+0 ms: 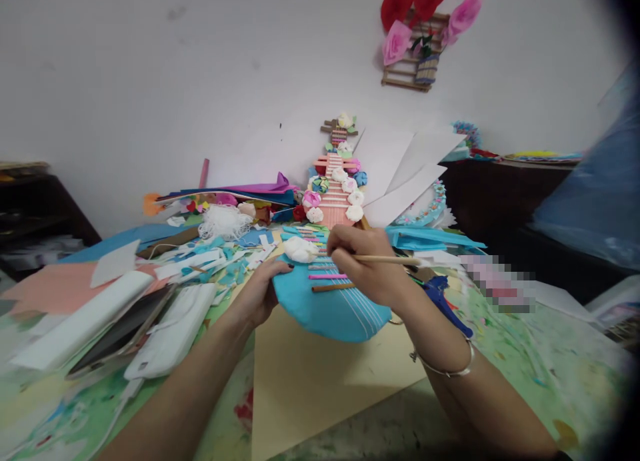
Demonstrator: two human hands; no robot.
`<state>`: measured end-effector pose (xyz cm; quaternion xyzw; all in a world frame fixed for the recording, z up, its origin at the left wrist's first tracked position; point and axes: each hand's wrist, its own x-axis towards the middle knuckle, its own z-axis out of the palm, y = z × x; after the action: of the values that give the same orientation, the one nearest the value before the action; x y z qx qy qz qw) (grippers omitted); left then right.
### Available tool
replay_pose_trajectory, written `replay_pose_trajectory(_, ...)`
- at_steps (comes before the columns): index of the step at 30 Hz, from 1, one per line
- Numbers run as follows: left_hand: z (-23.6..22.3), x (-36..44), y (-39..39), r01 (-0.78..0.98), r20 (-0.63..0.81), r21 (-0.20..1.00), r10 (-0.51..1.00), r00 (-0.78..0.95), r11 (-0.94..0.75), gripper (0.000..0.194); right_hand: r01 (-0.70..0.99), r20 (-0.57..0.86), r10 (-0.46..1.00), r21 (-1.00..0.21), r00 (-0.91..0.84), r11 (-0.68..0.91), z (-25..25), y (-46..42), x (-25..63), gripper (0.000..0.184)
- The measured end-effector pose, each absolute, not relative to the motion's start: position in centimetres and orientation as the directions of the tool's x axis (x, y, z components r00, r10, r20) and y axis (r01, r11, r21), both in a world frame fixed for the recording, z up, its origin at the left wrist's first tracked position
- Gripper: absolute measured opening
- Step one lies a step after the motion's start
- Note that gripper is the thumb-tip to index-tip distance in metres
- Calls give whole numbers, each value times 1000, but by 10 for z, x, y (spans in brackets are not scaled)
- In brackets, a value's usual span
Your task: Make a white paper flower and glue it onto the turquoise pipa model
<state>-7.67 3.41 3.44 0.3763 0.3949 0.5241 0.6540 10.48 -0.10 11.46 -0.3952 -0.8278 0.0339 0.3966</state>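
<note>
My left hand (pixel 263 284) is closed on the left edge of a blue paper lute model (pixel 310 311), its thumb on the front. White strings run down the model's face, crossed by pink, grey and brown sticks. Near my thumb sits a white paper flower (pixel 300 249) at the model's upper left. Over the upper right part, my right hand (pixel 367 264) is closed around a thin wooden stick (pixel 390 259), held nearly level. That hand hides part of the model and its neck. I cannot tell whether the stick's tip touches the flower.
A finished-looking pink lute model (pixel 334 194) with paper flowers leans at the wall. Beige card (pixel 310 394) lies beneath the blue model. Blue-handled scissors (pixel 443 301) lie right; a phone (pixel 123 331), a white power bank (pixel 173 328), paper scraps (pixel 215 264) and white string (pixel 225 221) are left.
</note>
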Motion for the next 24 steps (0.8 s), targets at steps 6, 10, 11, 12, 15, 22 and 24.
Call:
replay_pose_trajectory(6, 32, -76, 36, -216, 80, 974, 994, 70, -64, 52, 586, 728, 659, -455, -187, 670, 120, -4, 114, 15)
replay_pose_trajectory(10, 27, -77, 40, -49, 283, 957, 958, -37, -284, 51, 466, 689, 702, -568, -181, 679, 115, 2, 112, 16)
replay_pose_trajectory(11, 26, -77, 41, -45, 317, 947, 948, -35, -318, 52, 412, 668, 716, -606, -201, 681, 114, 3, 111, 16)
replay_pose_trajectory(12, 25, -77, 42, -53, 336, 940, 942, -26, -336, 53, 356, 647, 727, -639, -230, 681, 113, 3, 110, 16)
replay_pose_trajectory(15, 25, -76, 42, -104, 369, 924, 930, -4, -367, 52, 238, 576, 739, -708, -349, 665, 111, 2, 107, 14)
replay_pose_trajectory(22, 27, -74, 38, -213, 351, 914, 936, -13, -346, 56, 262, 525, 708, -683, -473, 682, 107, 2, 104, 17)
replay_pose_trajectory(24, 26, -74, 38, -227, 336, 915, 941, -23, -333, 59, 310, 528, 694, -639, -489, 704, 107, 1, 104, 17)
